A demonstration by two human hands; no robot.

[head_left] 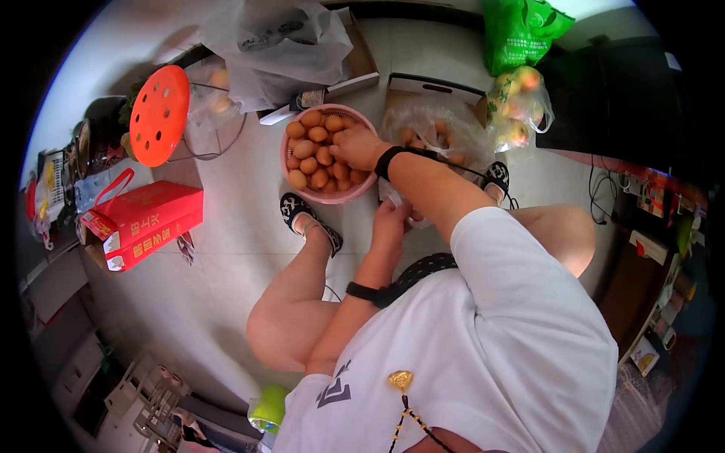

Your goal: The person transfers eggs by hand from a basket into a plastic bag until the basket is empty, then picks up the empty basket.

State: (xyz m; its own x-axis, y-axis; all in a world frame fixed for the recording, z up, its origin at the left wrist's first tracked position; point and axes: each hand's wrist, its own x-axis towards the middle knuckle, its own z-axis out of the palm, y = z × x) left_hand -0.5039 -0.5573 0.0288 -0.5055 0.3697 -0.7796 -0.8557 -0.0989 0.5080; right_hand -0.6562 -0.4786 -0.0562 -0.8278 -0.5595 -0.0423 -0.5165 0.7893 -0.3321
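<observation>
A pink plastic basket [332, 199], full of brown eggs [304, 149], stands on the floor between my feet. My right hand [358, 148] reaches across into its right side, fingers curled down on an egg among the others. Lower down, my left hand [390, 225] is closed on the edge of a clear plastic bag [394, 198]. More eggs [442, 128] show through the clear plastic bag to the right of the basket, in front of an open cardboard box [434, 87]. My right forearm hides part of that bag.
A red-orange stool [160, 113] and a red gift box [155, 223] stand at left. Behind the basket, a white plastic bag [283, 49] rests on a box. A green bag [521, 34] and a clear bag of fruit [517, 106] stand at back right, near a dark screen [604, 106].
</observation>
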